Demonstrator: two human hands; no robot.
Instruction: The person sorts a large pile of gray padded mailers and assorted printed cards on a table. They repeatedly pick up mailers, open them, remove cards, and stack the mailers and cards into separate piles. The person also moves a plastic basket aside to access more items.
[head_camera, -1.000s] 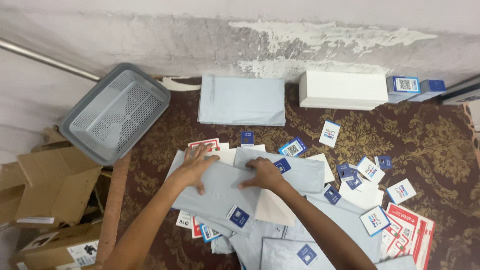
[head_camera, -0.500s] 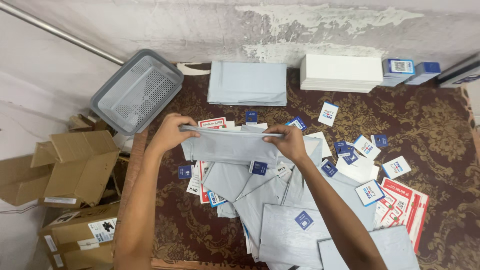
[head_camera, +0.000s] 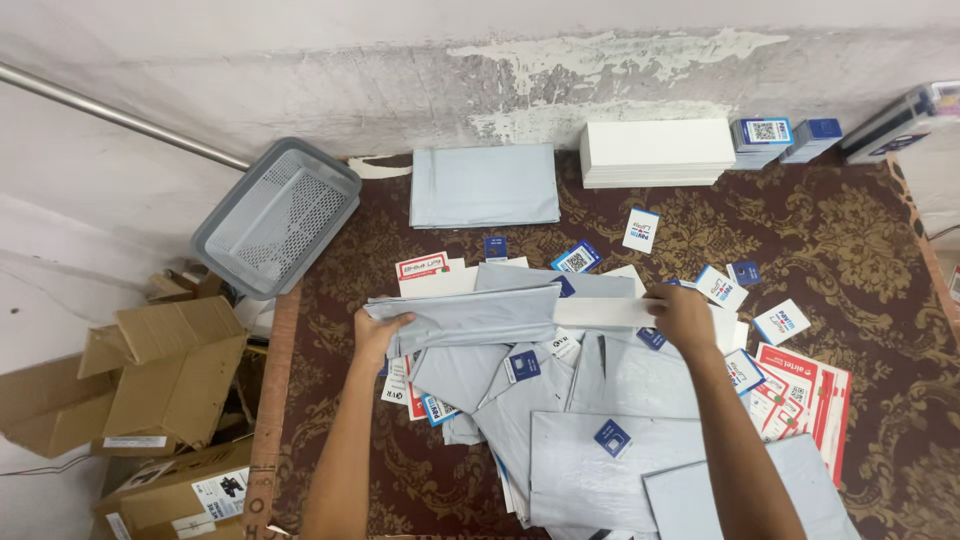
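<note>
My left hand (head_camera: 380, 335) grips the left end of a grey plastic mailer bag (head_camera: 470, 315) held flat above the pile. A white strip (head_camera: 605, 312) sticks out of the bag's right end, and my right hand (head_camera: 682, 315) holds that strip. Under my hands lie several more grey mailer bags (head_camera: 600, 470), some with small blue cards (head_camera: 613, 438) on them, spread over a dark patterned cloth (head_camera: 850, 230).
A grey plastic basket (head_camera: 275, 215) leans at the table's back left. A neat stack of grey bags (head_camera: 485, 185), a white stack of sheets (head_camera: 655, 152) and small blue boxes (head_camera: 765, 138) line the wall. Red and white leaflets (head_camera: 815, 390) lie right. Cardboard boxes (head_camera: 150, 370) sit left.
The bag has been lowered from its raised edge-up hold. My right hand moved right, away from the bag's end, drawing a white strip out. The left hand dropped slightly.
</note>
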